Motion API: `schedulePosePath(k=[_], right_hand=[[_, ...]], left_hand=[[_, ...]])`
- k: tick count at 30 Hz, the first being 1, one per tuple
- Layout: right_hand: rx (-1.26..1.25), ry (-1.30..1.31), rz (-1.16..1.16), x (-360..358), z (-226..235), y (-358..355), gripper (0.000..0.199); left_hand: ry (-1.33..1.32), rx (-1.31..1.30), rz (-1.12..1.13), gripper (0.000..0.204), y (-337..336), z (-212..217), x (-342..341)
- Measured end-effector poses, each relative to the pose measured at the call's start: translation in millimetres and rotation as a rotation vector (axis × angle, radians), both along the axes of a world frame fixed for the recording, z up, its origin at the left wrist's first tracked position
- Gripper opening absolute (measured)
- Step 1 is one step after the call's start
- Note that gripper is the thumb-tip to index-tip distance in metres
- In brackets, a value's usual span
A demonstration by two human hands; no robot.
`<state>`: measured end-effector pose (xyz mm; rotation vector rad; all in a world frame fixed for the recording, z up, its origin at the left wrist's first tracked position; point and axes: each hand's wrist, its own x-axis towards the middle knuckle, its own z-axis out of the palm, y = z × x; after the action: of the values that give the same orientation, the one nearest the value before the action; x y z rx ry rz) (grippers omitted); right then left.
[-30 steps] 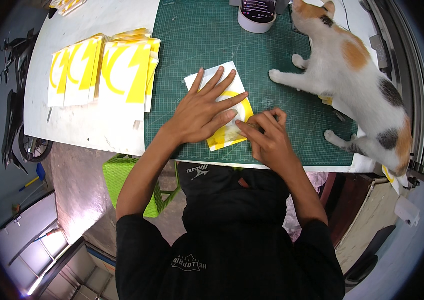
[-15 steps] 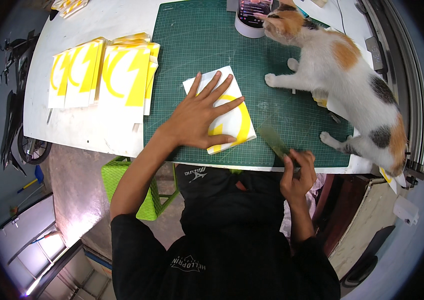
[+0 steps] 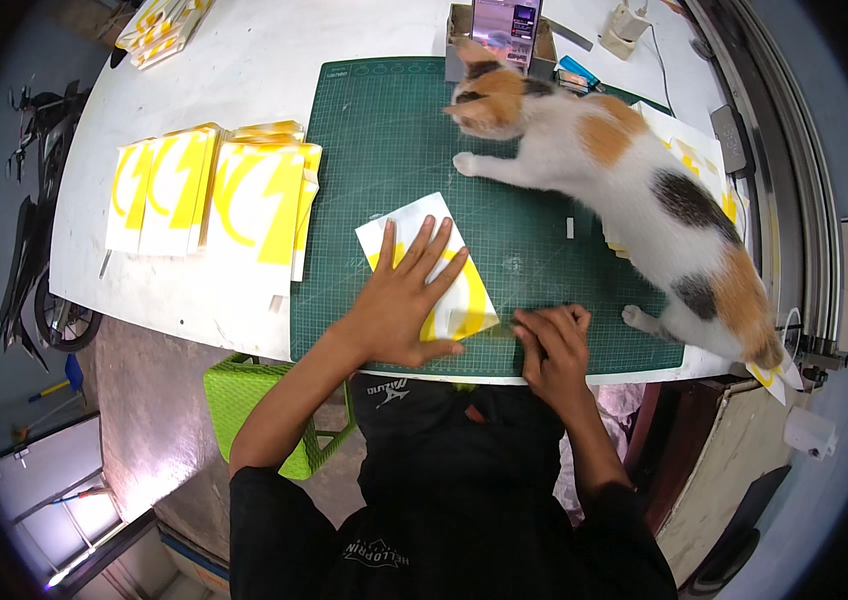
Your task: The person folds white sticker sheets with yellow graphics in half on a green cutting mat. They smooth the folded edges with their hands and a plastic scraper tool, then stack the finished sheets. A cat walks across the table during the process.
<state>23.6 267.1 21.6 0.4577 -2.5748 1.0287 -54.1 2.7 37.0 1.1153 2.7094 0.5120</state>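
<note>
My left hand (image 3: pixel 399 310) lies flat with its fingers spread on a folded white and yellow paper piece (image 3: pixel 472 290), pressing it against the green cutting mat (image 3: pixel 364 130). The paper sits at a slant near the mat's front edge. At its lower right corner is my right hand (image 3: pixel 552 350), fingers curled around a thin, see-through greenish strip (image 3: pixel 496 326). That strip is blurred and its exact kind is unclear; its tip is by the paper's corner. A white, orange and black cat (image 3: pixel 634 165) stands over the mat's right side, one forepaw stretched onto it.
Left of the mat are stacks of similar printed paper pieces (image 3: pixel 254 200), with another pile (image 3: pixel 164 30) at the far left. A phone (image 3: pixel 506 30) stands in a grey box at the back. More printed sheets (image 3: pixel 679 135) lie behind the cat. A metal rail (image 3: pixel 794 170) runs along the right.
My right hand has moved left with the strip, up to the paper's corner. The cat has stepped left, its head farther over the mat. The view has tilted, so the table appears lower.
</note>
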Motion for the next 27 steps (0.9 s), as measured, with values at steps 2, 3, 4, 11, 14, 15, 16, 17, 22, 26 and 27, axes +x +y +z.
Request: schedulePosePath(k=[2, 3, 4, 11, 14, 15, 16, 17, 22, 26, 27], right_hand=[[0.004, 0.046, -0.062, -3.2, -2.5, -2.9, 0.021], [-0.035, 0.057, -0.100, 2.2, -2.3, -2.9, 0.021], [-0.074, 0.069, -0.139, 9.3, -0.7, -1.9, 0.021], [0.001, 0.178, -0.106, 44.9, -5.3, -18.1, 0.024], [0.064, 0.195, -0.097, 49.2, -7.0, -28.7, 0.027], [0.057, 0.170, -0.052, 57.8, -5.4, -34.2, 0.027], [0.050, 0.144, -0.008, 64.5, -3.6, -41.3, 0.027], [0.043, 0.178, 0.018, 68.1, -1.8, -53.0, 0.027], [-0.076, 0.152, 0.033, 69.4, -8.8, -58.2, 0.024], [-0.114, 0.106, 0.005, 67.5, -9.2, -59.0, 0.021], [-0.058, 0.114, -0.046, 65.3, -8.7, -53.2, 0.020]], left_hand=[[-0.018, 0.010, 0.042, 0.119, -4.0, -3.3, -2.5], [-0.017, 0.035, 0.064, 0.114, -6.9, -4.7, -2.7], [-0.021, 0.038, 0.072, 0.113, -9.2, -6.1, -3.9], [-0.104, 0.042, 0.090, 0.105, -15.8, -2.8, -12.9], [-0.164, 0.076, 0.085, 0.103, -18.1, -0.4, -14.6], [-0.181, 0.091, 0.084, 0.102, -18.2, 0.6, -16.1], [-0.199, 0.106, 0.083, 0.102, -18.3, 1.6, -17.4], [-0.196, 0.103, 0.085, 0.101, -18.4, 1.5, -17.5], [-0.190, 0.099, 0.085, 0.101, -20.0, -0.7, -17.0], [-0.215, 0.075, 0.095, 0.102, -18.1, 1.6, -17.8], [-0.215, 0.067, 0.098, 0.102, -17.8, 1.8, -17.8]])
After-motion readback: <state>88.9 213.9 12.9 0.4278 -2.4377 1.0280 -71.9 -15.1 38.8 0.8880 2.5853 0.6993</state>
